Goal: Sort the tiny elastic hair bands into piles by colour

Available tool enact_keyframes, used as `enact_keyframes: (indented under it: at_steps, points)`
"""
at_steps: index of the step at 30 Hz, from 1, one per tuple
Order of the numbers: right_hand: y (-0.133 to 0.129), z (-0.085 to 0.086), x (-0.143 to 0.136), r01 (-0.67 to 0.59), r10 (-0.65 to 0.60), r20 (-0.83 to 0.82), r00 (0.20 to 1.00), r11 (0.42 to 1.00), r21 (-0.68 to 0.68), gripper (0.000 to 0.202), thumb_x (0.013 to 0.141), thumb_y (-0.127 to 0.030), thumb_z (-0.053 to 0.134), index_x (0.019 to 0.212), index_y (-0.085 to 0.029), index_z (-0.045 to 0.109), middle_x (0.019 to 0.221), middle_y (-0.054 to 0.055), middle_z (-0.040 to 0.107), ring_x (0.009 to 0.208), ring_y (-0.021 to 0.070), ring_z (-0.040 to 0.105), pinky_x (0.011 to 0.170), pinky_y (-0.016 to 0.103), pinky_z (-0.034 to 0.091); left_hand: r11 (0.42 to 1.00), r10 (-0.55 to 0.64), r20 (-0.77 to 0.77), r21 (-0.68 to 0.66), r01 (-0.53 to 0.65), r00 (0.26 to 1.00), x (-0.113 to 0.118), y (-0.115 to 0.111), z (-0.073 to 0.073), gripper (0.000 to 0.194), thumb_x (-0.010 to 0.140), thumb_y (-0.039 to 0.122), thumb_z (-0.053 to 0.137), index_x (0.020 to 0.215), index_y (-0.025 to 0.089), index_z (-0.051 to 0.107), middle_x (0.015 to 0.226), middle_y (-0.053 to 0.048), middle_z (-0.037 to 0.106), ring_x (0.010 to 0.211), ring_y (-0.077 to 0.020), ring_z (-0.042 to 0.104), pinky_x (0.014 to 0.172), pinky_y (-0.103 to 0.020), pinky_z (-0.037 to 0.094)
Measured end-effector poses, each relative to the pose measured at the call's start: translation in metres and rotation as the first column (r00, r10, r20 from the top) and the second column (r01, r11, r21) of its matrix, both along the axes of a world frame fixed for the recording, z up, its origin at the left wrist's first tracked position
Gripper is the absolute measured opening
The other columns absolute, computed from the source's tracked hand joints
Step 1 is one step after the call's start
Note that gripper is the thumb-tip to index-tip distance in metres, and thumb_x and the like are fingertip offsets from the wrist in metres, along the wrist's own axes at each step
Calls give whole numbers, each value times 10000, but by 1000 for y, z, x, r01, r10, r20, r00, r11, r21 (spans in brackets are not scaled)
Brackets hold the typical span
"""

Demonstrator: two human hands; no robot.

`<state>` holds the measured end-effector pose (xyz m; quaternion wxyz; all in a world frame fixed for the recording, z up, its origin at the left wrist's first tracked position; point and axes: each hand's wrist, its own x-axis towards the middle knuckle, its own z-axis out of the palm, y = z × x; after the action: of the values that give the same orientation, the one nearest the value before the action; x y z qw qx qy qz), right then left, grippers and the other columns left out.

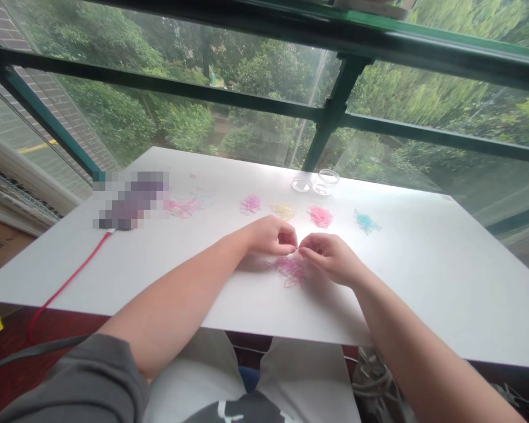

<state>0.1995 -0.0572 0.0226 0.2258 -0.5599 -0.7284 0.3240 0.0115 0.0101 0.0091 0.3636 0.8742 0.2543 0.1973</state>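
Above a loose pile of pink and purple small pieces [291, 269] near the middle of the white table, my left hand [274, 236] and my right hand [325, 252] meet at the fingertips. Both hands are closed in a pinch; whatever lies between the fingertips is too small to make out. Beyond them, small piles sit in a row: purple [250, 204], yellow [283, 211], pink [320, 217] and teal [367, 221]. My left hand is nearest the yellow pile.
Clear round containers [328, 177] stand at the table's back edge. A looser pinkish pile [184, 206] lies to the left, beside a blurred-out object [134, 200] with a red cable [73, 276]. Windows rise behind the white table [445, 282].
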Motion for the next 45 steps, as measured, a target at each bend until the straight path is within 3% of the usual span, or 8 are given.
enact_keyframes:
  at_steps: [10, 16, 20, 27, 33, 37, 45]
  points:
    - [10, 7, 7, -97, 94, 98, 991, 995, 29, 107, 749, -233, 537, 768, -172, 623, 632, 4, 589, 526, 104, 481, 497, 228, 360, 996, 5, -9, -84, -5, 1000, -3, 3, 1, 137, 701, 245, 638, 747, 132, 701, 686, -8, 658, 617, -82, 540, 592, -190, 401]
    - [14, 7, 7, -157, 159, 116, 981, 987, -24, 181, 771, -322, 551, 806, -170, 642, 573, -8, 534, 490, 95, 436, 461, 222, 311, 994, 5, -28, -112, -8, 1000, -5, 3, 1, 142, 702, 267, 655, 721, 133, 697, 662, 3, 643, 599, -75, 523, 578, -187, 385]
    - [14, 7, 1, -141, 137, 138, 981, 990, 16, 204, 762, -362, 566, 759, -170, 634, 576, -12, 523, 481, 83, 406, 448, 221, 274, 993, -4, 5, -115, 4, 1000, -5, 3, -1, 177, 713, 297, 653, 715, 123, 686, 674, -6, 638, 597, -72, 513, 578, -187, 385]
    - [14, 5, 0, -151, 150, 110, 983, 989, 1, 92, 719, -213, 544, 689, -175, 623, 564, -14, 542, 488, 88, 425, 468, 217, 317, 986, 51, 19, -162, -47, 999, -6, 4, 0, 175, 702, 288, 657, 752, 125, 699, 701, -17, 656, 608, -80, 512, 583, -197, 388]
    - [10, 2, 4, -157, 158, 108, 982, 987, -19, 96, 725, -213, 531, 723, -180, 621, 577, -12, 554, 497, 95, 445, 475, 224, 330, 982, 62, 44, -179, -53, 997, -6, 5, 0, 177, 696, 299, 669, 730, 127, 698, 687, -15, 654, 607, -80, 513, 574, -193, 380]
    - [10, 4, 4, -146, 144, 88, 986, 989, 12, 121, 735, -261, 567, 802, -180, 627, 610, -13, 554, 501, 90, 431, 477, 228, 320, 979, 64, 49, -198, -53, 997, -6, 4, 1, 185, 701, 300, 665, 738, 122, 694, 672, -13, 645, 589, -75, 505, 557, -191, 370]
    - [18, 9, 0, -117, 113, 51, 992, 989, 87, 74, 747, -183, 497, 713, -178, 563, 612, -14, 541, 535, 95, 455, 501, 220, 334, 980, 128, -1, -153, -127, 992, -9, 5, 2, 189, 720, 318, 628, 748, 136, 673, 676, -10, 642, 558, -71, 476, 513, -187, 343]
